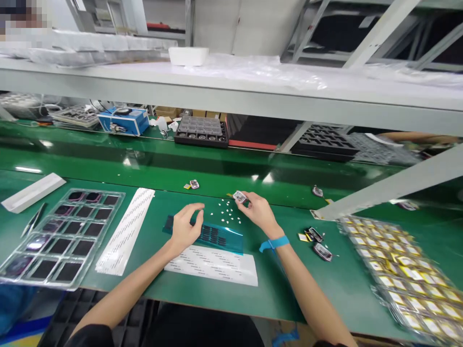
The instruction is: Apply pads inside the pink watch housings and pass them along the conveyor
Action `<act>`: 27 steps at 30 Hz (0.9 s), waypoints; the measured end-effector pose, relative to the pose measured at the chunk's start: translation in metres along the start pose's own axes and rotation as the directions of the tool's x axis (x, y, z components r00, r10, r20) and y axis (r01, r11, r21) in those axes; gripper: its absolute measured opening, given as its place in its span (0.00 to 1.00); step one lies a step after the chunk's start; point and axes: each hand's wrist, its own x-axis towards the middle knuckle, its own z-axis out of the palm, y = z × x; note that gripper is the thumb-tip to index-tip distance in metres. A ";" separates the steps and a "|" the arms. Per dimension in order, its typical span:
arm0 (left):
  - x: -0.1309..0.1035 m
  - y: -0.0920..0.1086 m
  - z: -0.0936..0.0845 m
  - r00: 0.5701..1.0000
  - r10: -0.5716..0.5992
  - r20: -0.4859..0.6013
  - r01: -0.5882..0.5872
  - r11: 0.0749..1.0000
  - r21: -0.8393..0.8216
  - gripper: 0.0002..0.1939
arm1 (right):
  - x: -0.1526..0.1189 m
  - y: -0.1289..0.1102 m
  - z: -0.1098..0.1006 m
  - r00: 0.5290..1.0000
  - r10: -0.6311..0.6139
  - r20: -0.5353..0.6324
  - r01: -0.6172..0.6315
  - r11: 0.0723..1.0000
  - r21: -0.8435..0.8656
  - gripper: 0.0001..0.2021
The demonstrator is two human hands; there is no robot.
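My right hand (257,210), with a blue strap on its wrist, pinches a small pale electronic part (239,196) above the green bench. My left hand (187,225) hovers over a translucent teal sheet (224,238) with rows of dark pieces; its thumb and forefinger are bent toward each other with a gap between them, and nothing shows there. Between the hands lie several tiny white pieces (227,210). Under the teal sheet's near edge rests a white printed sheet (227,269), partly hidden by my left arm.
On the left are a clear compartment tray (85,241), white printed strips (126,231), tweezers (34,220) and a white channel (34,193). Loose devices (321,251) lie right of my right hand, near a slanted post (390,185) and a tray of yellow-edged parts (401,270). A shelf (231,99) spans above.
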 end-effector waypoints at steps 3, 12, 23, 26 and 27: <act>0.000 0.007 -0.003 0.992 0.105 0.068 -0.105 0.994 -0.003 0.22 | -0.024 -0.037 -0.003 0.976 -0.217 -0.012 0.217 0.970 0.109 0.19; -0.015 0.007 0.011 0.883 -0.175 0.436 0.301 0.923 -0.240 0.14 | -0.059 -0.086 0.001 0.922 -0.324 -0.214 0.386 0.823 0.416 0.14; -0.022 0.014 0.018 0.903 -0.297 0.312 0.383 0.884 -0.267 0.10 | -0.071 -0.096 0.015 0.923 -0.152 -0.354 0.282 0.892 0.354 0.05; -0.023 0.016 0.017 0.917 -0.269 0.294 0.337 0.918 -0.211 0.09 | -0.072 -0.096 0.014 0.921 -0.167 -0.351 0.286 0.902 0.323 0.08; -0.024 0.016 0.016 0.920 -0.263 0.290 0.325 0.926 -0.192 0.09 | -0.073 -0.095 0.014 0.922 -0.173 -0.346 0.286 0.907 0.310 0.08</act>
